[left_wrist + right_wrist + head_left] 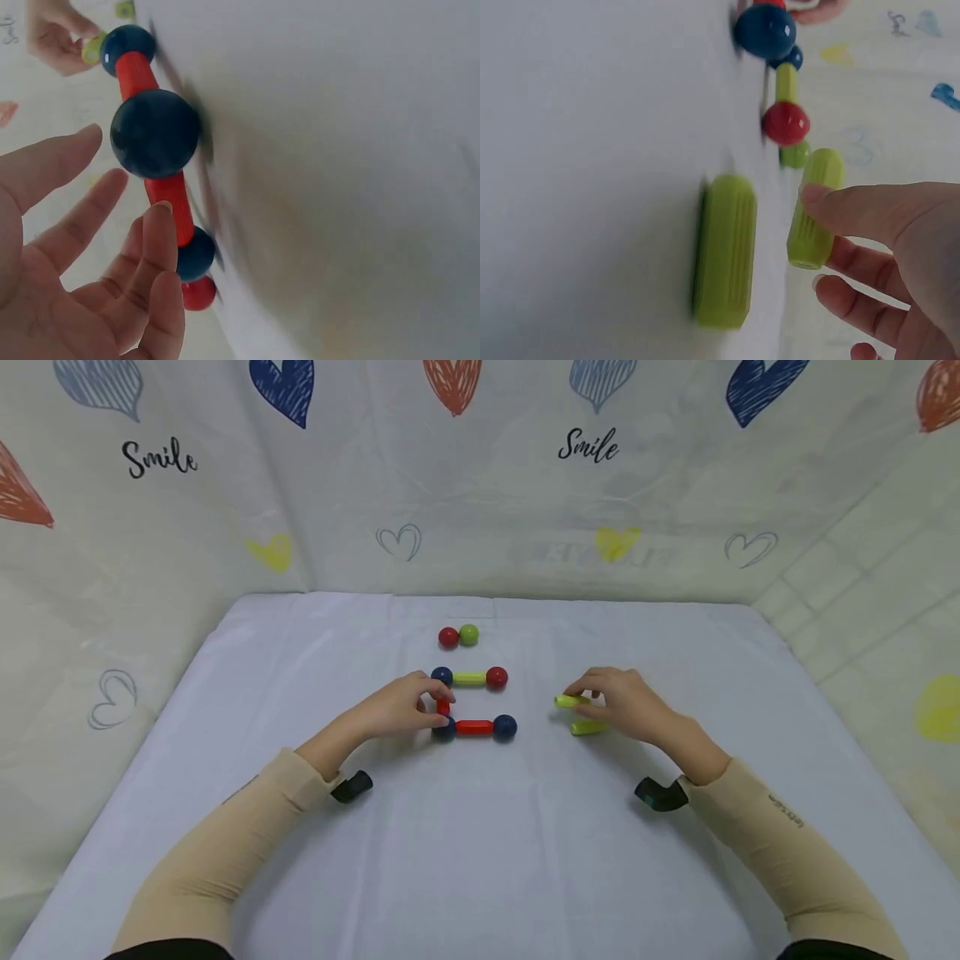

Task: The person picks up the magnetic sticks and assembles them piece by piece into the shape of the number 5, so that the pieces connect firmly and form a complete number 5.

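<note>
My left hand (408, 703) is at the left side of a ball-and-rod figure, thumb and fingers spread close around its near-left navy ball (155, 133). One fingertip overlaps the upright red rod (171, 196) in the left wrist view. From that ball another red rod (475, 727) runs to a second navy ball (505, 727). At the far side, a navy ball (442, 676), a yellow-green rod (469, 678) and a red ball (497, 677) form a row. My right hand (626, 702) pinches a ridged yellow-green rod (815, 210) between thumb and fingers, raised off the cloth.
Another yellow-green rod (725, 251) lies on the white cloth (465, 860) below my right hand. Beyond the figure sit a loose red ball (448, 637) and a green ball (468, 634), side by side. A patterned curtain (495, 477) stands behind the table.
</note>
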{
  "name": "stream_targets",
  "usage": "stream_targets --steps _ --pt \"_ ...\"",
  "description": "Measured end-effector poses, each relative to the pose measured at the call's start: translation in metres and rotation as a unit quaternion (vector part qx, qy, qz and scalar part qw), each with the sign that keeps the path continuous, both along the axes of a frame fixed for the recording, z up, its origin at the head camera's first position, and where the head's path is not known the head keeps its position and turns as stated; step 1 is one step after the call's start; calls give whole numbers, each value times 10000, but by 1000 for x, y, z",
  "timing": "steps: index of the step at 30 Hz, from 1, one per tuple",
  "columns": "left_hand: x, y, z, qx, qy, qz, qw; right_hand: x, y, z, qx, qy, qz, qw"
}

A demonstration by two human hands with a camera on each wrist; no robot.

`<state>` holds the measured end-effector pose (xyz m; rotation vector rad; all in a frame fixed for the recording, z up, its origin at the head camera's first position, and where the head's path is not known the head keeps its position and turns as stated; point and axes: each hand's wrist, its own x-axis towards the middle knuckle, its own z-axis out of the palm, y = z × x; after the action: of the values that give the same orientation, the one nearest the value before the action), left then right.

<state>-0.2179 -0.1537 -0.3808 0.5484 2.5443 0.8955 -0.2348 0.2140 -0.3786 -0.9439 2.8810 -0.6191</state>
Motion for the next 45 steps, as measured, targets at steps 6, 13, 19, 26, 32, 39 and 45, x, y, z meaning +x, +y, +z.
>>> stream_targets --steps 6,13,19,26,32,39,45 --pt "0 8 2 9 102 -75 9999 15 -16 4 -628 -958 2 9934" --pt "-6 7 -5 230 -194 -240 9993 29 -39 -17 -1567 -3381 -105 9279" --pt "-10 12 -12 250 -126 -570 9980 37 -56 -29 -1656 -4399 -446 8815" --pt "-9 20 -13 122 -91 -577 9982 32 -64 -33 -1713 -4861 -635 8546" --pt "-9 20 -15 105 -38 -573 9983 29 -64 -34 -1797 -5138 -567 8370" --pt "-10 19 -13 167 -16 -593 9981 29 -68 -32 -1823 -5193 -525 8333" --pt "-10 18 -13 152 -44 -581 9982 29 -72 -33 -1856 -5072 -501 8401"
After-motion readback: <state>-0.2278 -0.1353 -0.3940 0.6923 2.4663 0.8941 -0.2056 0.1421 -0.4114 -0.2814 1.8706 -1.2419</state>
